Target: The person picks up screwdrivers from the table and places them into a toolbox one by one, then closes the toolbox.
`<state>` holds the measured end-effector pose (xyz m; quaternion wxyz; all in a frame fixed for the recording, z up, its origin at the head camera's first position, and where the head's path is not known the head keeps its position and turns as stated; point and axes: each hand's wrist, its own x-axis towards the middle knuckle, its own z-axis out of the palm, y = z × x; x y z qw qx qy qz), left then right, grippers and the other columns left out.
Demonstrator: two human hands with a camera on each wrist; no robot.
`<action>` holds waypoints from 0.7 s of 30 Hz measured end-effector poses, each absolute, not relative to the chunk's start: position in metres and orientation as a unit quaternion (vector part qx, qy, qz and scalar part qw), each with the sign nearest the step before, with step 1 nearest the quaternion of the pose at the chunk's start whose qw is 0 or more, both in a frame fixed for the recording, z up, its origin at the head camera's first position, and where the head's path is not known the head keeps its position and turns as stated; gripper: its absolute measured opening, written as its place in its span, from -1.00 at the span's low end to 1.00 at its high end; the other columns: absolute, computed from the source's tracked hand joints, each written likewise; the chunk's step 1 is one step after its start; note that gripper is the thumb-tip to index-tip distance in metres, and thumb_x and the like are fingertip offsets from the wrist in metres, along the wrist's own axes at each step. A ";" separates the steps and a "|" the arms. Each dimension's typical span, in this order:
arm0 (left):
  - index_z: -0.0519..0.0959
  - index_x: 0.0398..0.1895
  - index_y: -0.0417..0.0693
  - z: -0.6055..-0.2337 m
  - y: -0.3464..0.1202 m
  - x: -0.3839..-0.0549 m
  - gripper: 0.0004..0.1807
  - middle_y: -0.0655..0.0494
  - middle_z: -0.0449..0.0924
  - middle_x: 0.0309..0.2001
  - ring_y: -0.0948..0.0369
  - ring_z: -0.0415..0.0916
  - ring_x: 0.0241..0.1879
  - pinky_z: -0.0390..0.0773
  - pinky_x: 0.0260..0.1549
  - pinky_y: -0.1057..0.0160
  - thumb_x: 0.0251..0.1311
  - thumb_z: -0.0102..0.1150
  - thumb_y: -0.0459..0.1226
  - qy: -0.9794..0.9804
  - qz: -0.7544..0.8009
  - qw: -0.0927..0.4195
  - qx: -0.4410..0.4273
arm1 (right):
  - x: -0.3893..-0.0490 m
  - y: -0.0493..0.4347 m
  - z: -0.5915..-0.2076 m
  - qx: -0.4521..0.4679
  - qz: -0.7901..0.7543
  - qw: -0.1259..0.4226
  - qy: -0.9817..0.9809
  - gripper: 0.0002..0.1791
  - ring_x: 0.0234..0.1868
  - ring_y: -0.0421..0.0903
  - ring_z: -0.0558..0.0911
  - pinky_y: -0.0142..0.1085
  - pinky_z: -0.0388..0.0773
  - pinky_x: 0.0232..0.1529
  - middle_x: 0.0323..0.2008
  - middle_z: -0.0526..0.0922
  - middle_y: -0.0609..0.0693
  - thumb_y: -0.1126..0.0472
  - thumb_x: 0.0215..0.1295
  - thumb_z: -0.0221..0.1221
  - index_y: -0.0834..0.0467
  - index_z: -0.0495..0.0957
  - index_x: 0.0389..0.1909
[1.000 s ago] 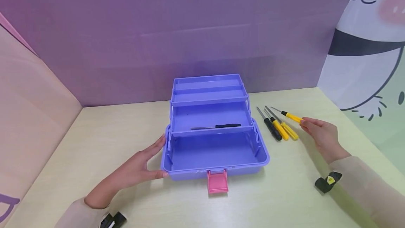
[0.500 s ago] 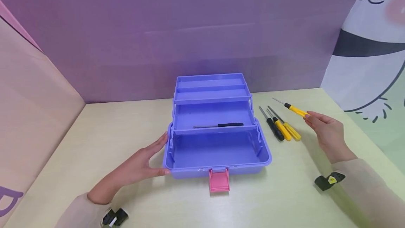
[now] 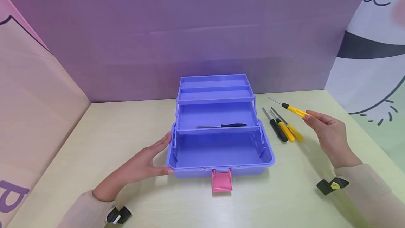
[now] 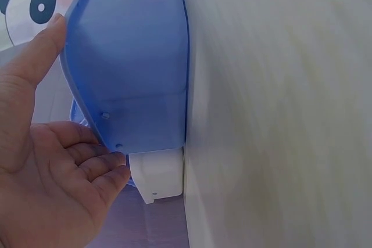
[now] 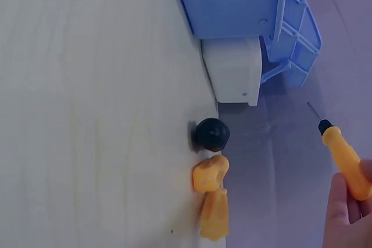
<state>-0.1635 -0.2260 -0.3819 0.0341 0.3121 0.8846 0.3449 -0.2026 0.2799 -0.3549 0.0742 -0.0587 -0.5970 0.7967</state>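
Note:
An open purple toolbox (image 3: 221, 171) with a pink latch (image 3: 222, 181) stands on the table. My left hand (image 3: 142, 166) rests against its left side, fingers along the wall and thumb at the front corner; the left wrist view shows that hand (image 4: 64, 161) beside the box wall (image 4: 128, 56). A black-handled screwdriver (image 3: 232, 125) lies in the lower tray. My right hand (image 3: 330, 133) pinches a yellow screwdriver (image 3: 295, 111) by its handle end, its shaft pointing left towards the box. In the right wrist view this screwdriver (image 5: 346, 158) is clear of the table.
Right of the toolbox lie a black screwdriver (image 3: 277, 130) and two yellow screwdrivers (image 3: 286, 131), side by side. The upper tray (image 3: 216, 94) is folded out towards the purple backdrop (image 3: 205, 27). A panda-printed panel (image 3: 373, 69) stands at the right.
My right hand has lifted the yellow screwdriver from beside the others, then shifted it slightly left towards the toolbox. The left hand stays at the box. The head view has shifted a little.

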 end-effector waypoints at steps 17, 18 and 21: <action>0.00 0.43 -0.28 -0.382 -0.225 -0.163 0.04 -0.12 -0.08 0.46 -0.09 -0.02 0.40 0.16 0.26 -0.10 0.02 0.36 -0.02 0.887 0.344 0.034 0.306 | -0.187 0.258 -0.347 -0.031 0.762 0.087 -0.641 -0.79 -0.27 -0.35 0.68 -0.62 0.52 -0.19 -0.25 0.66 -0.22 0.23 0.16 0.28 0.10 0.70 -0.16; 0.00 0.43 -0.29 -0.382 -0.225 -0.163 0.04 -0.12 -0.08 0.46 -0.09 -0.02 0.40 0.16 0.26 -0.10 0.02 0.36 -0.02 0.887 0.344 0.034 0.306 | -0.187 0.257 -0.346 -0.030 0.765 0.086 -0.638 -0.79 -0.27 -0.34 0.68 -0.62 0.52 -0.18 -0.24 0.65 -0.22 0.23 0.17 0.28 0.10 0.70 -0.16; 0.01 0.43 -0.29 -0.382 -0.226 -0.163 0.04 -0.13 -0.07 0.46 -0.09 -0.02 0.40 0.16 0.26 -0.10 0.02 0.36 -0.03 0.886 0.344 0.031 0.308 | -0.185 0.253 -0.344 -0.019 0.774 0.081 -0.628 -0.80 -0.26 -0.32 0.68 -0.60 0.53 -0.17 -0.24 0.67 -0.20 0.25 0.17 0.27 0.11 0.70 -0.16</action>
